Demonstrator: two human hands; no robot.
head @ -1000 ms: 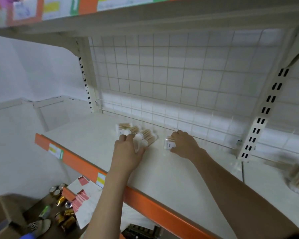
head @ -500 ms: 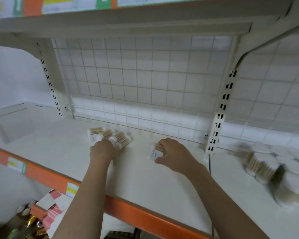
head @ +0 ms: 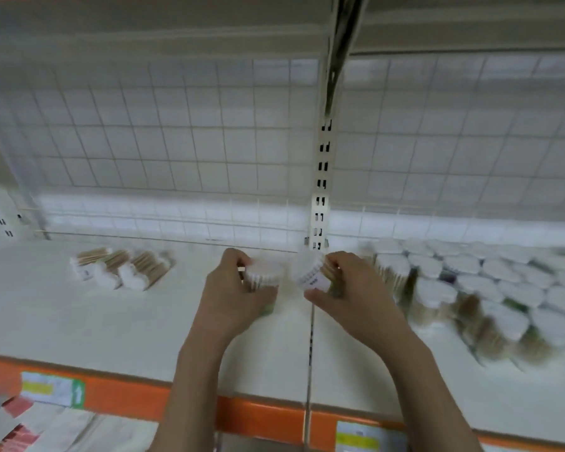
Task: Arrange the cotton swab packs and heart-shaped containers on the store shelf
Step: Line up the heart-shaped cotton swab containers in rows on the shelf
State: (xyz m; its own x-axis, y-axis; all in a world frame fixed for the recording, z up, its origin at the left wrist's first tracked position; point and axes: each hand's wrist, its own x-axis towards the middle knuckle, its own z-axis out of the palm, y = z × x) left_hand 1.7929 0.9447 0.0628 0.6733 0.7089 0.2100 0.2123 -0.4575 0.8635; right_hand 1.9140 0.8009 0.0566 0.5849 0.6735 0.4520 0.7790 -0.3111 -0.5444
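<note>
Heart-shaped containers fill both hands at the middle of the frame. The left hand (head: 232, 295) has its fingers curled round one container (head: 264, 270), white lid up, swab sticks showing through its side. The right hand (head: 349, 288) pinches a second container (head: 310, 272) between thumb and curled fingers; it is tilted, with a white label facing the camera. The two containers sit close together, just in front of the slotted upright post (head: 320, 190), low over the white shelf (head: 111, 321); blur hides whether they touch it.

Right of the hands, a dense cluster of heart-shaped containers (head: 490, 288) stands on the shelf, white lids up, reaching to the right edge of the frame. Left of the hands, well apart from them, a short row of cotton swab packs (head: 121, 267) lies overlapping near the wire grid back (head: 177, 141).

Along the bottom runs the orange shelf edge (head: 128, 391) with price labels (head: 51, 388). In the lower left corner, red-and-white packets (head: 20, 425) lie below the shelf.
</note>
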